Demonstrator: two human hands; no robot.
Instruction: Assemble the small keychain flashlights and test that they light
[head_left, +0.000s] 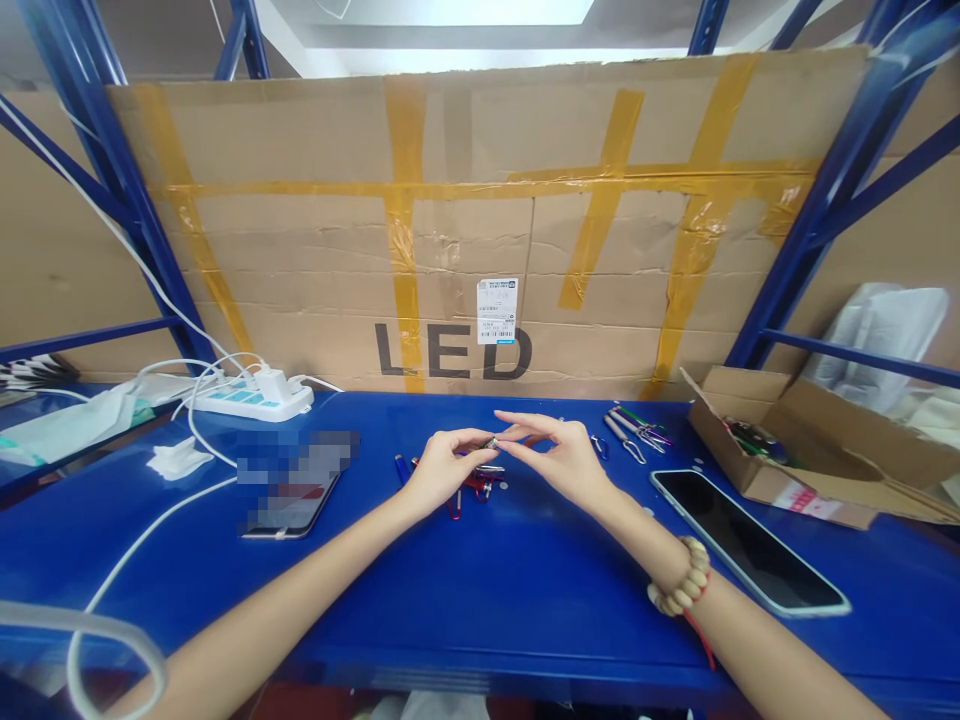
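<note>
My left hand pinches a small dark, shiny metal piece between thumb and fingertips, over the middle of the blue table. From the other side, my right hand meets it with closed thumb and fingertips, its other fingers stretched out. The piece is mostly hidden and too small to name its kind. Just below the hands lies a small pile of red and metallic clip-like items, partly covered by my left hand. A dark blue stick-like item sticks out left of that hand.
On the blue table, several coloured items with metal loops lie right of my hands. A phone and an open cardboard box are farther right. At left are another phone, a power strip and white cables. Taped cardboard stands behind.
</note>
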